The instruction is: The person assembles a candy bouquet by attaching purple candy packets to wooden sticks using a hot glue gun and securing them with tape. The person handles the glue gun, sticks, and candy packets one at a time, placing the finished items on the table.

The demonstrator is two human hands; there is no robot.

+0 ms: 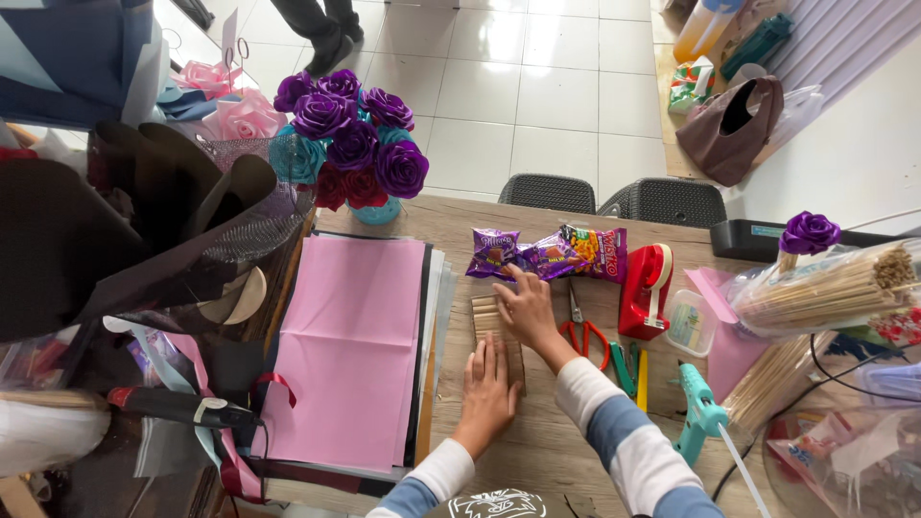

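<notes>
Both hands are pressed down on a small flat row of tan wooden sticks (497,331), laid side by side like a little mat, sitting in the middle of the frame on the light wood-grain table (547,441), just right of the stack of pink paper sheets (347,350).

My guess is the stick mat is light and stiff along each stick but floppy across the row, so it would probably scatter or buckle if grabbed by one corner. Better to keep a flat palm on it, or pinch across both long edges so the sticks stay lined up. The table looks smooth, so it could slide.

Left hand (486,391) lies palm down, fingers straight and close together, covering the lower part of the mat; it is holding nothing, just pressing. Right hand (526,309) comes in from the lower right with the wrist bent, fingers spread a bit over the top edge, fingertips almost at the purple snack packets (547,252). Nothing gripped there either.

Red-handled scissors (582,331) lie just right of the right hand, with a red tape dispenser (645,288) beyond them and a teal glue gun (700,414) toward the lower right.
</notes>
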